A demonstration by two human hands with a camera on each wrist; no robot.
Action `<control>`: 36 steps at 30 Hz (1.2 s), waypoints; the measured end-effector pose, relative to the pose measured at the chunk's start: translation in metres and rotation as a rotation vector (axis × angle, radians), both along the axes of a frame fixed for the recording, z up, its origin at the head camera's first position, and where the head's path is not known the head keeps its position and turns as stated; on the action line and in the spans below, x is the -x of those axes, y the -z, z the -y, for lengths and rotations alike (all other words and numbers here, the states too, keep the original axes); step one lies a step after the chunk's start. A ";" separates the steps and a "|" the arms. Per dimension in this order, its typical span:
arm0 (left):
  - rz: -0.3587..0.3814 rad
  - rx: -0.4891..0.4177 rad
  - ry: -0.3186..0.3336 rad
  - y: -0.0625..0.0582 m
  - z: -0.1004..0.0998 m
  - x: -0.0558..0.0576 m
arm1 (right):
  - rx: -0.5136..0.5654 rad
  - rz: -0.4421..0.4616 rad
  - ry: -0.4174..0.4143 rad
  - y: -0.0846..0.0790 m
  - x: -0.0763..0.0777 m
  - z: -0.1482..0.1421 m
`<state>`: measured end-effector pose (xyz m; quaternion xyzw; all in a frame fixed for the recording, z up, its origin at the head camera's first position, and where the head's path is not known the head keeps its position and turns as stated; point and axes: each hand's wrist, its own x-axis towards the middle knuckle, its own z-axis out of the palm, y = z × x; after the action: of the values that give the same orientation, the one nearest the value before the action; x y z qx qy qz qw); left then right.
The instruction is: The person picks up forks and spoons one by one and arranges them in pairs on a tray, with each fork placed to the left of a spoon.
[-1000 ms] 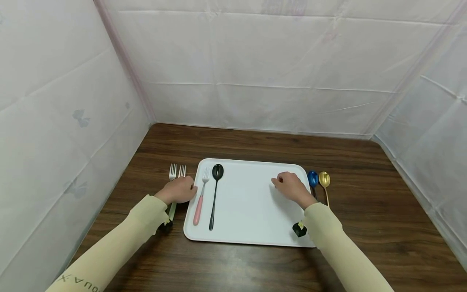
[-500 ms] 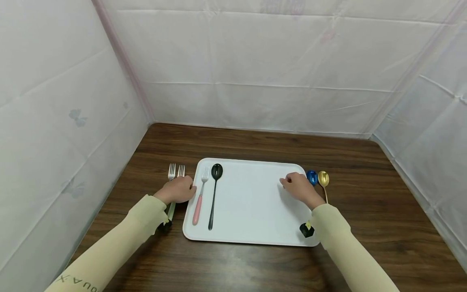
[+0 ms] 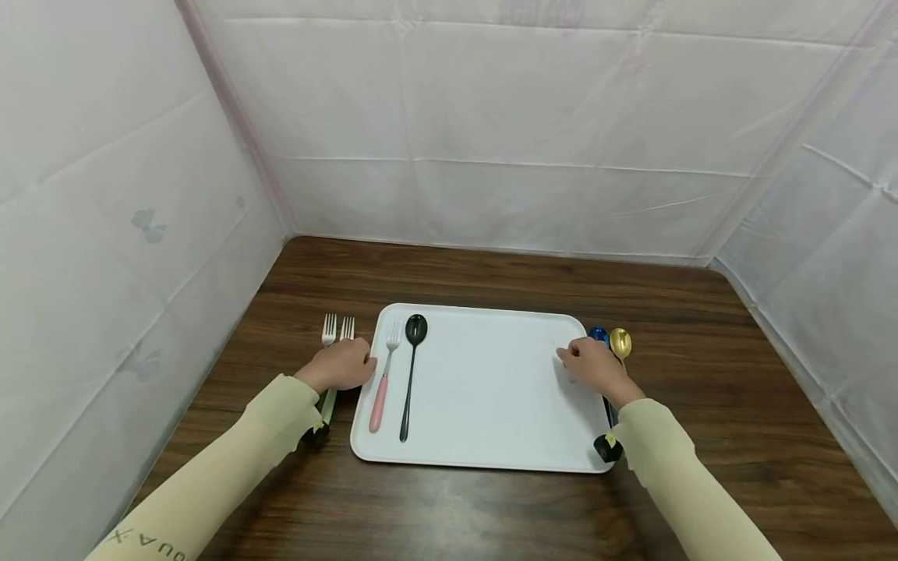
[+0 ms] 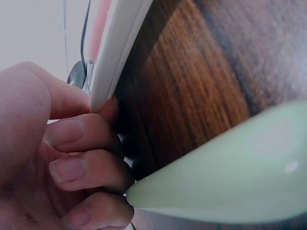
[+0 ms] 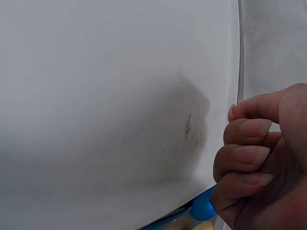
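At the left edge of a white tray (image 3: 484, 389), my left hand (image 3: 340, 364) pinches the rim; the left wrist view shows the thumb over it and a fingertip beneath. My right hand (image 3: 596, 366) hovers over the tray's right side, its fingers curled and holding nothing, and casts a shadow on the surface. Along the tray's left side lie a fork with a pink handle (image 3: 379, 405) and a long black spoon (image 3: 414, 331). Small dark smudges (image 5: 188, 127) mark the tray near the right hand in the right wrist view.
Left of the tray lie two forks, one outer fork (image 3: 330, 329) and one inner fork (image 3: 347, 327), partly covered by my left hand. A pale green handle (image 4: 230, 177) shows below it. Right of the tray are a blue spoon (image 3: 599, 334) and a gold spoon (image 3: 620, 341). White sheeting (image 3: 491, 132) encloses the table.
My right hand has moved to the right over the tray, toward its right edge, and now covers more of the blue spoon. The left hand has stayed at the tray's rim.
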<state>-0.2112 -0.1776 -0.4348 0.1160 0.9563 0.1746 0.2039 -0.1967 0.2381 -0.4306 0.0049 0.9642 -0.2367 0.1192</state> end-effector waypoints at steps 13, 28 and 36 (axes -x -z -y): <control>-0.007 -0.015 0.004 0.003 0.001 0.001 | 0.025 0.012 0.033 0.007 -0.006 -0.030; -0.010 -0.009 0.004 0.003 0.000 0.001 | -0.162 0.042 0.005 0.000 -0.010 -0.041; -0.010 -0.011 0.007 0.003 -0.001 0.000 | -0.206 0.069 -0.025 0.002 -0.008 -0.040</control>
<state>-0.2116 -0.1769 -0.4376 0.1215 0.9559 0.1786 0.1991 -0.1884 0.2776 -0.4321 0.0130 0.9787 -0.1346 0.1542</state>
